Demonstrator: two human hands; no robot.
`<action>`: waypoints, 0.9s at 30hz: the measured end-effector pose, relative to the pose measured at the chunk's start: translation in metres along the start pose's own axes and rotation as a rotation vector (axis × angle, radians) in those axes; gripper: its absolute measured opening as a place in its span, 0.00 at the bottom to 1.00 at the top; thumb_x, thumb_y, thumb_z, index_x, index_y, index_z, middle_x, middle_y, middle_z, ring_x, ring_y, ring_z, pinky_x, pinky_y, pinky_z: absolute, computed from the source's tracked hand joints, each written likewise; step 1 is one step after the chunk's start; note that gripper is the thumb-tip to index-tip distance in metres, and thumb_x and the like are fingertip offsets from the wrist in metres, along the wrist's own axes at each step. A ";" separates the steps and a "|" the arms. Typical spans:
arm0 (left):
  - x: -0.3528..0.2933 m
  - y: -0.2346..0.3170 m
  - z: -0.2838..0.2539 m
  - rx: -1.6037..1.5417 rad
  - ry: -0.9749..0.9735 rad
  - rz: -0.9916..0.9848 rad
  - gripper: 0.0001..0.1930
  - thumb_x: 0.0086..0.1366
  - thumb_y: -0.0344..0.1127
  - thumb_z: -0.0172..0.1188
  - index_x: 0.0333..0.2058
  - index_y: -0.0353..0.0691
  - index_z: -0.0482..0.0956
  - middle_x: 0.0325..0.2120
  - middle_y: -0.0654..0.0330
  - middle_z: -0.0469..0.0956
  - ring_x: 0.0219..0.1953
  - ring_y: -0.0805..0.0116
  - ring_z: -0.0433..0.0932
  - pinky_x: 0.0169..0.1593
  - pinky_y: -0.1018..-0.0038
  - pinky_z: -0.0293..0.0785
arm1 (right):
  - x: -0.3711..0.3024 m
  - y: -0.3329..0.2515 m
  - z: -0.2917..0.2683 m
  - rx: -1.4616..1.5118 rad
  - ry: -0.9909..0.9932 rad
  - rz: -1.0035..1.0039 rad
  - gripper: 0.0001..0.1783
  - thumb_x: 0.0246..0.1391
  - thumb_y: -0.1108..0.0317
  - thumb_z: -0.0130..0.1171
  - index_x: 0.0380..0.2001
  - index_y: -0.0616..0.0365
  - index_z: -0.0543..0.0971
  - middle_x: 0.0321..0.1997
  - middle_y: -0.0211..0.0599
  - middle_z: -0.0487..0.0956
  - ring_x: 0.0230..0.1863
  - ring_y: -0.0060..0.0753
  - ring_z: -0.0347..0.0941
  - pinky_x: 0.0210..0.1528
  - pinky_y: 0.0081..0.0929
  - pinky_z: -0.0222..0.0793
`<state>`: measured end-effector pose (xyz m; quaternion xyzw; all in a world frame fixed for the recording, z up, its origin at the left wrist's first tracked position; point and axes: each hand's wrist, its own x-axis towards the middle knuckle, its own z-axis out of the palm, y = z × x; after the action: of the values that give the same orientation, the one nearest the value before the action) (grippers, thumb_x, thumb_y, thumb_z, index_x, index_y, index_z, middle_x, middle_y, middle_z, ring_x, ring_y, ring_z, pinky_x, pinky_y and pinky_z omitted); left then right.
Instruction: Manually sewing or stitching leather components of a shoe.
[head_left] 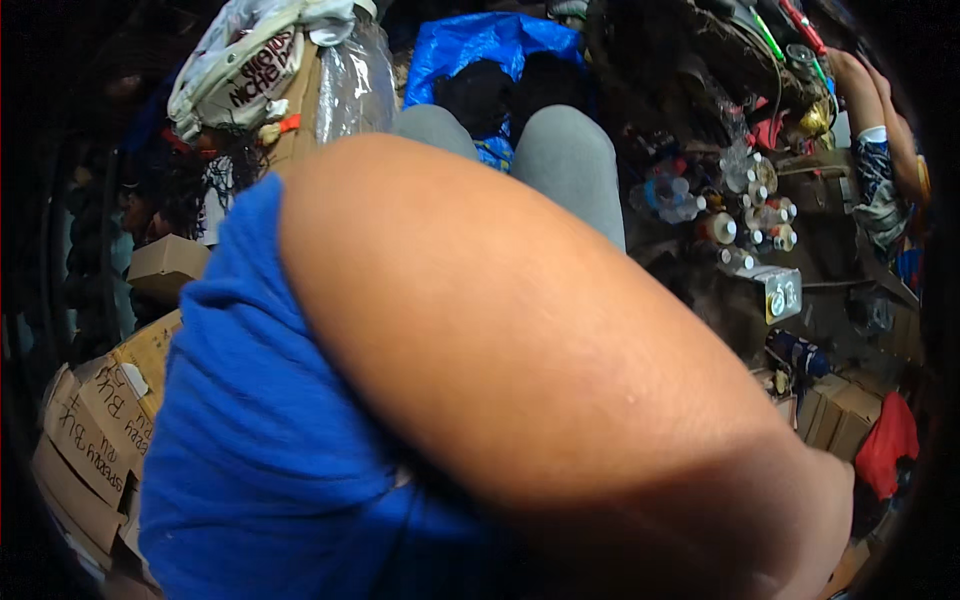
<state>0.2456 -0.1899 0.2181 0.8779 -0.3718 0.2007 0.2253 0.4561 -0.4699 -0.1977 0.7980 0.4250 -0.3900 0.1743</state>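
A bare arm (pixel 530 320) of mine fills the middle of the view, very close and slightly blurred. It comes out of a blue sleeve (pixel 260 400) on the left and runs down to the lower right, where it falls into shadow. Neither of my hands shows. Whatever they hold or touch is hidden behind the arm or out of the picture. Beyond the arm, my knees (pixel 570 160) in grey cloth point forward. Ahead of them lies a bright blue plastic sheet (pixel 490 45) with dark things on it.
Several bottles (pixel 720 228) stand to the right, near a metal tin (pixel 783 295). Another person's bare limb (pixel 855 95) shows at the far right. Cardboard boxes (pixel 845 415) and a red cloth (pixel 888 445) lie below. Left are marked cardboard pieces (pixel 95 430) and a whitish bag (pixel 250 75).
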 end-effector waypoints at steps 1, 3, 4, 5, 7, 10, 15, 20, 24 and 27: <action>0.007 -0.001 0.001 0.002 0.004 0.018 0.10 0.51 0.33 0.61 0.35 0.43 0.80 0.28 0.60 0.76 0.34 0.61 0.76 0.38 0.65 0.73 | 0.000 -0.003 -0.012 0.043 0.055 -0.012 0.20 0.46 0.57 0.66 0.40 0.56 0.77 0.46 0.52 0.78 0.48 0.55 0.74 0.50 0.45 0.70; 0.017 0.000 0.001 -0.005 0.027 0.055 0.10 0.51 0.33 0.61 0.34 0.42 0.80 0.29 0.60 0.76 0.34 0.60 0.76 0.38 0.65 0.73 | -0.001 -0.006 -0.040 0.399 0.123 -0.062 0.20 0.47 0.58 0.67 0.40 0.59 0.77 0.38 0.44 0.81 0.40 0.41 0.77 0.45 0.34 0.70; 0.020 0.001 0.001 -0.012 0.040 0.068 0.10 0.51 0.33 0.61 0.34 0.42 0.79 0.29 0.60 0.76 0.34 0.60 0.76 0.38 0.65 0.73 | -0.002 -0.008 -0.060 0.680 0.144 -0.070 0.20 0.47 0.58 0.67 0.39 0.60 0.77 0.36 0.40 0.81 0.38 0.35 0.76 0.43 0.31 0.69; 0.022 0.004 0.000 -0.016 0.054 0.087 0.10 0.51 0.33 0.61 0.34 0.42 0.79 0.29 0.60 0.76 0.35 0.60 0.76 0.38 0.65 0.73 | -0.008 -0.010 -0.079 0.948 0.156 -0.006 0.20 0.48 0.58 0.67 0.39 0.61 0.78 0.34 0.37 0.81 0.36 0.29 0.75 0.41 0.27 0.69; 0.022 0.003 -0.001 -0.021 0.082 0.095 0.10 0.50 0.33 0.61 0.33 0.42 0.79 0.29 0.59 0.76 0.35 0.59 0.77 0.38 0.65 0.74 | -0.026 -0.010 -0.135 1.021 0.236 -0.019 0.18 0.50 0.57 0.66 0.35 0.62 0.78 0.29 0.27 0.76 0.31 0.20 0.67 0.36 0.20 0.63; 0.005 -0.021 0.000 -0.098 0.062 0.011 0.09 0.50 0.33 0.61 0.33 0.41 0.79 0.30 0.59 0.77 0.35 0.58 0.77 0.38 0.64 0.74 | -0.066 -0.027 -0.223 0.931 0.285 -0.339 0.19 0.49 0.53 0.64 0.32 0.59 0.77 0.25 0.22 0.70 0.28 0.19 0.64 0.31 0.22 0.60; -0.058 -0.101 -0.010 0.049 0.256 -0.557 0.23 0.56 0.39 0.66 0.47 0.34 0.76 0.41 0.48 0.78 0.46 0.50 0.77 0.49 0.63 0.73 | -0.115 -0.109 -0.328 1.103 0.109 -0.580 0.22 0.45 0.52 0.68 0.36 0.57 0.76 0.30 0.26 0.75 0.30 0.19 0.69 0.32 0.20 0.66; -0.105 -0.116 -0.017 -0.232 0.132 -0.970 0.23 0.59 0.49 0.64 0.40 0.32 0.77 0.28 0.56 0.79 0.31 0.70 0.76 0.38 0.74 0.71 | -0.113 -0.195 -0.393 0.847 0.116 -0.816 0.24 0.50 0.49 0.64 0.41 0.56 0.76 0.29 0.20 0.72 0.28 0.11 0.65 0.28 0.13 0.58; -0.161 -0.110 -0.032 -0.657 0.424 -1.011 0.16 0.61 0.42 0.63 0.39 0.33 0.80 0.30 0.65 0.78 0.34 0.80 0.74 0.41 0.80 0.70 | -0.111 -0.230 -0.405 1.057 0.193 -0.867 0.25 0.62 0.55 0.53 0.57 0.57 0.71 0.35 0.22 0.75 0.33 0.12 0.69 0.33 0.13 0.63; -0.207 -0.106 -0.042 -1.054 0.930 -0.900 0.16 0.62 0.42 0.63 0.43 0.37 0.80 0.36 0.60 0.81 0.41 0.71 0.79 0.51 0.72 0.71 | -0.127 -0.195 -0.414 1.021 0.523 -0.893 0.23 0.64 0.56 0.48 0.55 0.60 0.72 0.37 0.26 0.76 0.35 0.14 0.71 0.37 0.15 0.65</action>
<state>0.1833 0.0150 0.1183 0.5497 0.1004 0.2331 0.7958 0.4512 -0.1734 0.1735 0.5974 0.5031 -0.3702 -0.5029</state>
